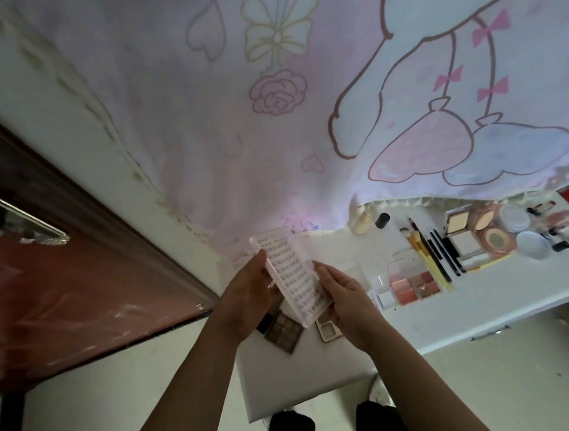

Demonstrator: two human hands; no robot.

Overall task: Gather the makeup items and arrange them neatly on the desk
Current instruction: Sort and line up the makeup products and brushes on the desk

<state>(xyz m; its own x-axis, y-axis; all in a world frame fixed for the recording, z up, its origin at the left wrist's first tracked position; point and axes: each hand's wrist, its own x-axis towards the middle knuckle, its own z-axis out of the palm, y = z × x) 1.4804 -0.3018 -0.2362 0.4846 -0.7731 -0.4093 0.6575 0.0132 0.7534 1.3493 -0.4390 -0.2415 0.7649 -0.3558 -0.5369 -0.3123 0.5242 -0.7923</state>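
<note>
— Both hands up close: what are they gripping?
— One lash tray (293, 278). Left hand (249, 297) pinches its left long edge, right hand (347, 299) cups the lower right edge; fingers closed on it, clear of the desk (489, 297).
— Which way does it run?
— Long axis points away from the person, tilted up-left.
— And around it?
— Under it lie a brown palette (284, 330) and a compact (327, 330). The neat row, blush palette (411, 286) and brushes (427, 254), sits to the right, so the right hand is nearer.
</note>
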